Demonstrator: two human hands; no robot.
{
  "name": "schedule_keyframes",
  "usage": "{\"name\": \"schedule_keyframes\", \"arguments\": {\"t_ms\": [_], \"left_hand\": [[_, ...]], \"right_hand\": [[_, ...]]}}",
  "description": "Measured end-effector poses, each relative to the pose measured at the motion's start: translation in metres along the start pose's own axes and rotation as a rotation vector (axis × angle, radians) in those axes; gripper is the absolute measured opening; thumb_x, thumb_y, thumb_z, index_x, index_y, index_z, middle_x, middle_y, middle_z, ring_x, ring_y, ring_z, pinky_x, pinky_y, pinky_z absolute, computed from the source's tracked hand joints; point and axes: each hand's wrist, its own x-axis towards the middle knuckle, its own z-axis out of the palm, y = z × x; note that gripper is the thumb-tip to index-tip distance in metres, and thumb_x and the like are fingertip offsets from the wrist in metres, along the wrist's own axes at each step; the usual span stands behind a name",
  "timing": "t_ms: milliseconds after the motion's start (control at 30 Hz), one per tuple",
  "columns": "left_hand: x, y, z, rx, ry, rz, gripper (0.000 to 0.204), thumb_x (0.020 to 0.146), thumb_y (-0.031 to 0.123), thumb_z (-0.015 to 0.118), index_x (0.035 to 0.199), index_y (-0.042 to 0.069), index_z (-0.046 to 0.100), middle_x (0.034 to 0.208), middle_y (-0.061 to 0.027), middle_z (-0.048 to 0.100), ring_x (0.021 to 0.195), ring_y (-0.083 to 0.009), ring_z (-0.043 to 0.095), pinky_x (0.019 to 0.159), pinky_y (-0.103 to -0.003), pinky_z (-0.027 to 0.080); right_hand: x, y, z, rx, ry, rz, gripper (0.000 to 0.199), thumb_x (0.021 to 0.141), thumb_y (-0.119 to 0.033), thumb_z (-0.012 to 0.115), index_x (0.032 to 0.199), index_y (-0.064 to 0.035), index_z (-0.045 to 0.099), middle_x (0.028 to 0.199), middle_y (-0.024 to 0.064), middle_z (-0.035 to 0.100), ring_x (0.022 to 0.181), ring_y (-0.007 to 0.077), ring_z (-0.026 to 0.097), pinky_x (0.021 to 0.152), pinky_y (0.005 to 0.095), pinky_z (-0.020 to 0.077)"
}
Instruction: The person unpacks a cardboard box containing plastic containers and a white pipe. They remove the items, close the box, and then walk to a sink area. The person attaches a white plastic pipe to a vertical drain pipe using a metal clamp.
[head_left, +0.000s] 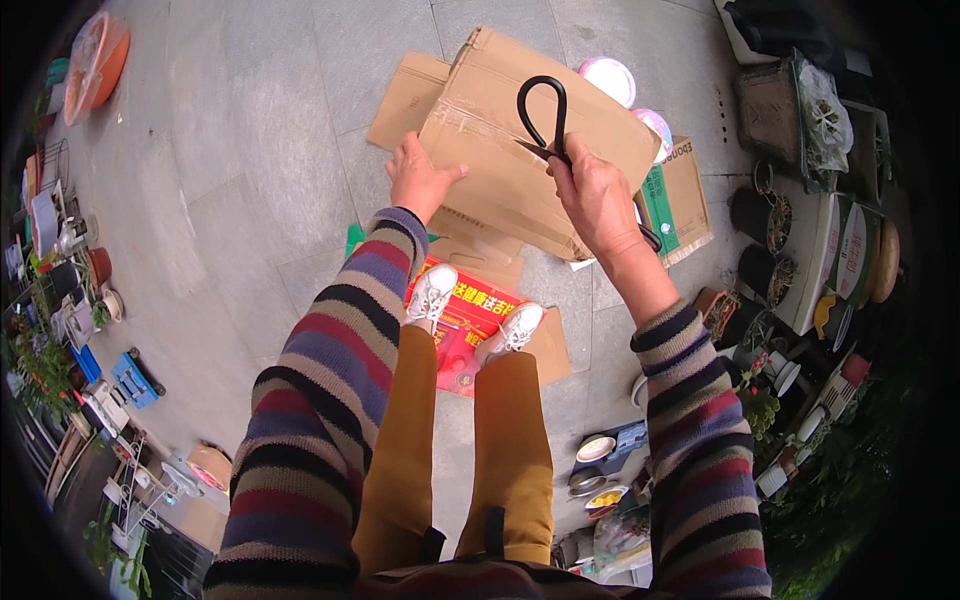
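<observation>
- far left edge is a jumble of small potted plants (45,350) and household bits, plus an orange plastic basin wrapped in clear film (95,55) up in the top corner
- grey stone-tiled floor (230,180) takes up most of the left half
- left hand (418,180) comes out of a striped knit sleeve and rests on the near left edge of the flattened brown cardboard box (500,150), thumb on the top face, the other fingers curled round the edge so it's gripping the card
- that cardboard box is held up in the air between both hands, above the feet, tilted away from the person
- below it, white sneakers (432,292) stand on a red printed cardboard sheet (475,310) lying flat on the floor, mustard trousers above them
- right hand (598,200) is closed tight round the big black-handled scissors (545,115), one handle loop sticking up above the fist, blades touching the box's top face
- behind the box, two round pink-and-white lids (610,78) on the floor, and another brown carton with green print (680,195) just beside the right wrist
- far right: dark pots (752,212), bowls and more plants crowded along the edge
</observation>
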Motion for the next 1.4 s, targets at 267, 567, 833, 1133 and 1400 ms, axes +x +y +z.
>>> {"name": "schedule_keyframes", "arguments": {"t_ms": [267, 567, 833, 1133, 1400], "left_hand": [[-0.001, 0.026, -0.003, 0.007, -0.001, -0.108, 0.09, 0.072, 0.047, 0.082, 0.138, 0.003, 0.039, 0.129, -0.0235, 0.05, 0.12, -0.0439, 0.045, 0.102, -0.048, 0.042], [-0.001, 0.029, -0.012, -0.015, 0.014, -0.144, 0.086, 0.073, 0.048, 0.082, 0.137, 0.004, 0.044, 0.13, -0.0218, 0.051, 0.121, -0.043, 0.045, 0.099, -0.048, 0.044], [-0.006, 0.035, -0.002, 0.031, 0.044, -0.159, 0.079, 0.079, 0.047, 0.078, 0.136, 0.004, 0.044, 0.128, -0.0216, 0.051, 0.12, -0.0416, 0.047, 0.097, -0.049, 0.046], [-0.004, 0.035, 0.001, 0.128, 0.075, -0.208, 0.063, 0.086, 0.041, 0.073, 0.129, 0.004, 0.047, 0.126, -0.023, 0.05, 0.118, -0.0416, 0.049, 0.093, -0.051, 0.05], [0.005, 0.025, 0.012, 0.224, 0.133, -0.106, 0.067, 0.084, 0.043, 0.074, 0.131, 0.004, 0.046, 0.126, -0.0227, 0.049, 0.116, -0.0426, 0.051, 0.092, -0.052, 0.049]], "right_hand": [[0.081, -0.01, 0.056, -0.262, -0.069, -0.26, 0.013, 0.097, -0.016, 0.053, 0.101, -0.0052, 0.048, 0.085, 0.0209, 0.067, 0.081, 0.042, 0.065, 0.072, 0.0501, 0.0522], [0.086, -0.024, 0.073, -0.496, -0.063, -0.283, 0.011, 0.091, -0.01, 0.051, 0.102, -0.0093, 0.048, 0.091, 0.0132, 0.069, 0.088, 0.0307, 0.07, 0.07, 0.0432, 0.0564], [0.072, -0.01, 0.077, -0.647, -0.074, -0.312, 0.008, 0.09, -0.012, 0.054, 0.096, -0.011, 0.048, 0.079, 0.0123, 0.067, 0.075, 0.0285, 0.071, 0.061, 0.0391, 0.057], [-0.036, 0.111, 0.015, -0.859, -0.246, -0.065, 0.006, 0.093, -0.011, 0.051, 0.098, -0.0121, 0.05, 0.076, 0.0115, 0.066, 0.071, 0.0284, 0.071, 0.059, 0.0396, 0.057], [-0.228, 0.278, -0.105, -0.776, -0.362, 0.416, 0.012, 0.095, -0.015, 0.052, 0.105, -0.0083, 0.052, 0.081, 0.0155, 0.07, 0.068, 0.0328, 0.069, 0.058, 0.0441, 0.0535]]}}
